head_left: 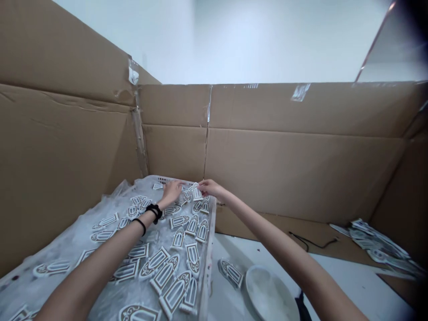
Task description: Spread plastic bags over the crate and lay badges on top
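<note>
A wide plastic tray (211, 249) lined with clear plastic film holds several small white arch-shaped window pieces (176, 292) with brown scroll patterns. At its far end, my right hand (213, 189) pinches one arch-shaped piece (197, 192), which tilts upright over others. Just to the left, my left hand (171, 192) reaches low over the pieces, its fingers loosely apart and partly hidden; I see nothing held in it. Black bands (155, 213) circle my left wrist. Outside the tray, another arch-shaped piece (231, 273) lies on the white table.
A round whitish dish (271, 296) stands right of the tray, under my right forearm. Tall cardboard walls (301, 174) enclose the table at the back and sides. A black cable (312, 243) and a stack of flat patterned pieces (381, 245) lie towards the right.
</note>
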The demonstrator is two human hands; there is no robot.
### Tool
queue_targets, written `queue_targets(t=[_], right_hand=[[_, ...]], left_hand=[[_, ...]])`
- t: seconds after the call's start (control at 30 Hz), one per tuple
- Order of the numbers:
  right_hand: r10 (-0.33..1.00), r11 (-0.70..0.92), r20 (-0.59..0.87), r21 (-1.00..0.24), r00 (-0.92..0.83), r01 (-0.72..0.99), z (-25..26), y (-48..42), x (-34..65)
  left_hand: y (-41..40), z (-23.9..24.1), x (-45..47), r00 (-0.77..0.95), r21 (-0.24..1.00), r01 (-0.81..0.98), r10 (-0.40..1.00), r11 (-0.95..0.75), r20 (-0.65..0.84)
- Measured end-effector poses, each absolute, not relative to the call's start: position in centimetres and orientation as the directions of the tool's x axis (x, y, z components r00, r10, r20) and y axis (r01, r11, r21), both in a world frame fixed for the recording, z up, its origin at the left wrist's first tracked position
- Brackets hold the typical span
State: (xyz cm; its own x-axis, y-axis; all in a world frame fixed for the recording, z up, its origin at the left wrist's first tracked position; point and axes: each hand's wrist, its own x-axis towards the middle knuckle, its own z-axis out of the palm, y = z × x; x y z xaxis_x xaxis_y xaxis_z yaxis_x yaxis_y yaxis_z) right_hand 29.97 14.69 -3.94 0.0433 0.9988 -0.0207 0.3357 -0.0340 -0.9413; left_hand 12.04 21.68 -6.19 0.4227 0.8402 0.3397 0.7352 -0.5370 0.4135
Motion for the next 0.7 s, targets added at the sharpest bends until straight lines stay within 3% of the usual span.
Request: queue_targets(t=[0.1, 0.23, 0.43, 0.57, 0.7], right_hand=[[0.997, -0.075, -0.069, -0.901, 0.031, 0.427, -5.3, 14.6, 27.7], [0.994, -0.058, -0.001, -0.838, 0.105, 0.543, -5.4, 13.8, 28.2], [0.97, -0.064, 0.112, -0.736, 0.214, 0.674, -1.2, 5.9, 42.0], [0.823, -0.357, 0.191, -0.558, 0.534, 0.749, -1.2, -5.6, 53.9], [0.597, -0.692, 0.209, -0.354, 0.775, 0.629, -5.4, -16.0, 61.3]], left_hand=[[21.5, -5.4, 11.0, 0.426, 0.39, 0.725, 0.814, -0.568, 0.394], [19.3, -7.5, 10.5, 0.624, 0.341, 0.626, 0.713, -0.702, 0.321], [16.3, -10.3, 10.8, 0.798, 0.276, 0.531, 0.583, -0.801, 0.156], [17.1, -11.5, 10.7, 0.861, 0.209, 0.464, 0.494, -0.861, 0.123], [18.6, -13.3, 10.6, 0.864, 0.139, 0.452, 0.471, -0.881, 0.178]])
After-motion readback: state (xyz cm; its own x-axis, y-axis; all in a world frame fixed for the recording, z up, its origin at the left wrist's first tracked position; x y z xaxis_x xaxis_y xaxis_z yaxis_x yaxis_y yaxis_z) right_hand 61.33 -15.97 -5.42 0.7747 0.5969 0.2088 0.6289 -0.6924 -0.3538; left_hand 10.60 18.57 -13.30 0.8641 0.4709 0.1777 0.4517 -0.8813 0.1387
